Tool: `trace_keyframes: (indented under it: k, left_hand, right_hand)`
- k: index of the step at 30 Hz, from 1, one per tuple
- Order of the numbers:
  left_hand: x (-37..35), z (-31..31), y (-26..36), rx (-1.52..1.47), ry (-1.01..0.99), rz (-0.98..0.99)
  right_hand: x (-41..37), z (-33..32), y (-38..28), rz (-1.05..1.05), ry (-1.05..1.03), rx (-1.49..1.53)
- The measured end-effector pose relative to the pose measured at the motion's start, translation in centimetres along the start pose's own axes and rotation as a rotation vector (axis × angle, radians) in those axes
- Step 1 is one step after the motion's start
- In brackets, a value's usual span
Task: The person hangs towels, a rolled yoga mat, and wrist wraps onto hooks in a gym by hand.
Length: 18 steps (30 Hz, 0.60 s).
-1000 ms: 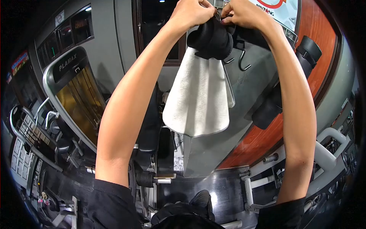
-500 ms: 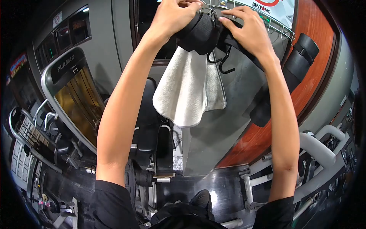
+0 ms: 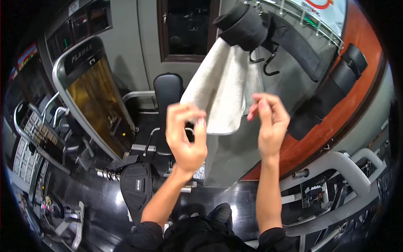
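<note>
My left hand [image 3: 184,136] is raised in front of the lower left part of a white towel [image 3: 222,86], its fingers curved and apart from the thumb, with nothing in it. To the right of the towel, my right hand [image 3: 272,122] is up too, loosely bent and holding nothing. Above both hands a thick black wrap or strap [image 3: 243,29] hangs over the towel's top from a wire hook rack [image 3: 312,23]. Beside it are a flat black strap [image 3: 294,48] and black metal hooks [image 3: 270,67].
A long black padded roll [image 3: 329,94] hangs against the reddish wood panel [image 3: 289,153] at right. Grey gym machine frames [image 3: 348,168] stand below it. To the left are a PLAMAX weight machine [image 3: 90,90], a black seat back [image 3: 168,94] and a black padded belt [image 3: 136,187].
Both hands have let go of the black wrap at the rack and come down to about the towel's lower edge. The wrap and towel stay hanging. The view has shifted slightly.
</note>
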<state>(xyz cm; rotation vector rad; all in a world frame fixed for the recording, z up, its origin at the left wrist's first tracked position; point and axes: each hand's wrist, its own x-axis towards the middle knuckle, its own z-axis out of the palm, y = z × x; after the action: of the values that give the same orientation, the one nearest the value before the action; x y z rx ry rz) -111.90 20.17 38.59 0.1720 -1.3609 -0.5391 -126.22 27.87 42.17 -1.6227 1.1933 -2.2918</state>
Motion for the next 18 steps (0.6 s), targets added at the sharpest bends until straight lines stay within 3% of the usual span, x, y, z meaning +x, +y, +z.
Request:
trace_keyframes:
  k: [7,10,15,17,18]
  left_hand:
    - [-14.3,-6.7,-1.5,0.166,-0.060,-0.460]
    - [-17.5,-10.3,-1.3,0.326,-0.051,-0.579]
    - [-23.4,-15.0,-1.7,0.562,0.010,-0.728]
    - [-25.8,-16.1,-1.0,0.574,-0.075,-0.765]
    - [-27.1,-16.4,-0.8,0.513,-0.030,-0.899]
  right_hand:
    - [-11.5,4.9,7.5,0.354,0.037,0.162]
    - [-15.5,6.9,10.4,0.518,-0.062,0.103]
    - [-22.4,9.8,16.6,0.644,-0.484,-0.156]
    - [-24.8,10.5,18.0,0.848,-0.697,-0.293]
    - [-26.5,10.9,19.3,0.885,-0.750,-0.360]
